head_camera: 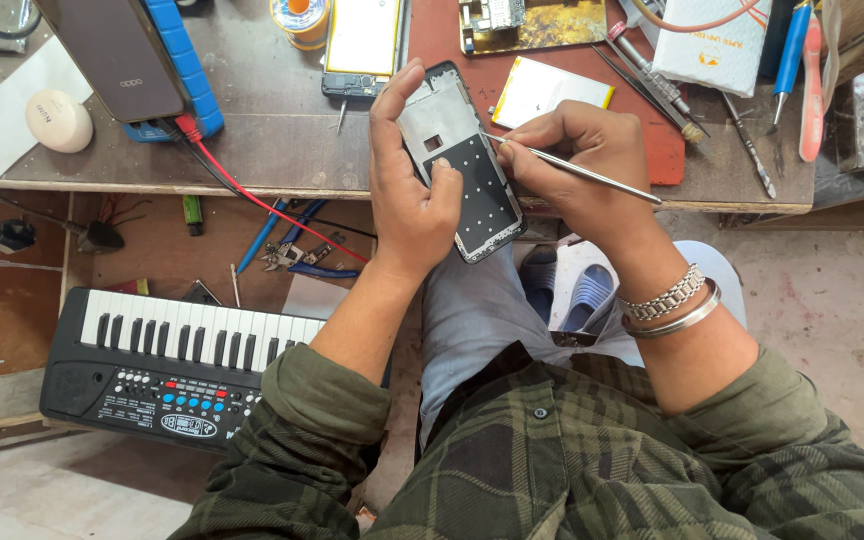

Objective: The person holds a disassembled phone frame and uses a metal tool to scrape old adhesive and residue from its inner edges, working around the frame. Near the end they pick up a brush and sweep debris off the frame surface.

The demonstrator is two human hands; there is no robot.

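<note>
Grey phone frame [464, 165] is gripped in left hand [410, 190], long axis slanting away; thin metal probe [572, 168], pinched by right hand [584, 160], points left, tip touching frame's right edge.

Phone frame [462, 160], between the fingers of the left hand [407, 190]: silver-grey upper part, black lower panel dotted with small pale specks, black rim.
Probe [572, 167], pinched in the right hand [577, 165]: bare silver metal.
Bracelets [672, 305], below the right fingers: silver, one linked, one plain.
Shirt sleeves [322, 420]: dark olive-green plaid with black checks.
Trousers [472, 310], under the left fingers: pale grey-blue.
Pad [550, 90], just above the right fingers: pale yellow with a bright yellow edge.
Mat [552, 60] beneath it: brick red.
Toy keyboard [162, 365], far left of the fingers: black body, white and black keys, red and blue buttons.
</note>
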